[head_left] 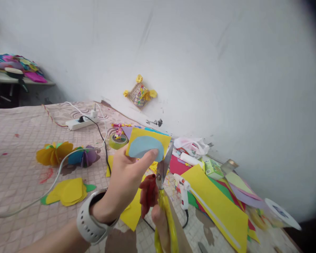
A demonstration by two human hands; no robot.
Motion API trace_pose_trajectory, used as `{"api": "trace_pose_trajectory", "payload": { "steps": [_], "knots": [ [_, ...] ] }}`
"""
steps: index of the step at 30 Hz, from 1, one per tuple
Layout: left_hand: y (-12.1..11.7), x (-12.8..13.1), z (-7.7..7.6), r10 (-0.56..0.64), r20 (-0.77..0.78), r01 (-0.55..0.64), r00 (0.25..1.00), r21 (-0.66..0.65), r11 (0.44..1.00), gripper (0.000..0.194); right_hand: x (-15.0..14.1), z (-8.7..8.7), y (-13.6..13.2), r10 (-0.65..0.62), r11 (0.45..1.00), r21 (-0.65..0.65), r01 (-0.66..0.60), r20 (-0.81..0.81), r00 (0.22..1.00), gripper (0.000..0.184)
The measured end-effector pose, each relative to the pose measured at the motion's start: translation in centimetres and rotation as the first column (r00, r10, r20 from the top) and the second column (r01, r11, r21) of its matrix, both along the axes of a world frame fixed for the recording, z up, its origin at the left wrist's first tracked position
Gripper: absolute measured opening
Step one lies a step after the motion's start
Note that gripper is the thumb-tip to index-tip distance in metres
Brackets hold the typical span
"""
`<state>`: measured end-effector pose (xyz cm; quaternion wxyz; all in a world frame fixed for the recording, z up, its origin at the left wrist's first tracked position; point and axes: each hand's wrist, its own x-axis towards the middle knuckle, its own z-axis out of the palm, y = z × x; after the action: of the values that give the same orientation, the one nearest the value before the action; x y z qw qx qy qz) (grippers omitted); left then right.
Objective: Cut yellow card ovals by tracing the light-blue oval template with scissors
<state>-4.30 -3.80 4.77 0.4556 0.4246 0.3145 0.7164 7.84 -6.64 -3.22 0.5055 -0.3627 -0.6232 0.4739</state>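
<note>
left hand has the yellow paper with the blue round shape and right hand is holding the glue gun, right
Not the glue gun: the right hand holds yellow-handled scissors, as the head view shows. The hot glue gun sits beside them, unheld. The left hand does hold the yellow paper with the blue round shape.

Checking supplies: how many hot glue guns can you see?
1: a white hot glue gun lying among coloured paper, right of the yellow-handled scissors. More could lie under the paper.

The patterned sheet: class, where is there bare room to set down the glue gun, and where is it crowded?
Bare patterned sheet lies left of the yellow paper flower, below the white power strip. Crowded right of the scissors, where coloured paper sheets pile around the glue gun.
</note>
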Motion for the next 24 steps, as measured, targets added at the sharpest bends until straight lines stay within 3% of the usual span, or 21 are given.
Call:
{"api": "trace_pose_trajectory", "payload": {
  "steps": [6,12,17,21,24],
  "knots": [
    [-0.1,0.0,-0.1,-0.052,0.003,0.052,0.999,0.025,0.998,0.004,0.3,-0.8,2.0,-0.008,0.998,-0.064,0.007,-0.009,1.000,0.067],
    [-0.1,0.4,-0.3,-0.114,0.112,0.112,0.987,0.023,0.993,0.003,0.1,-2.2,2.2,-0.041,0.997,-0.060,0.039,-0.032,0.999,0.061],
    [0.5,-0.2,-0.2,-0.017,0.155,0.010,0.988,0.044,0.999,0.005,-1.3,-2.7,1.3,-0.082,0.994,-0.073,0.079,-0.043,0.996,0.052],
    [0.6,-0.7,0.0,0.130,-0.001,-0.130,0.992,0.047,0.990,0.008,-1.3,-1.4,-0.3,-0.024,0.995,-0.092,0.024,0.006,1.000,0.057],
    [0.4,-0.6,0.2,0.168,-0.085,-0.165,0.982,0.050,0.985,0.008,-0.9,-0.3,-0.9,-0.007,0.995,-0.102,0.006,-0.004,1.000,0.056]
  ]
}}
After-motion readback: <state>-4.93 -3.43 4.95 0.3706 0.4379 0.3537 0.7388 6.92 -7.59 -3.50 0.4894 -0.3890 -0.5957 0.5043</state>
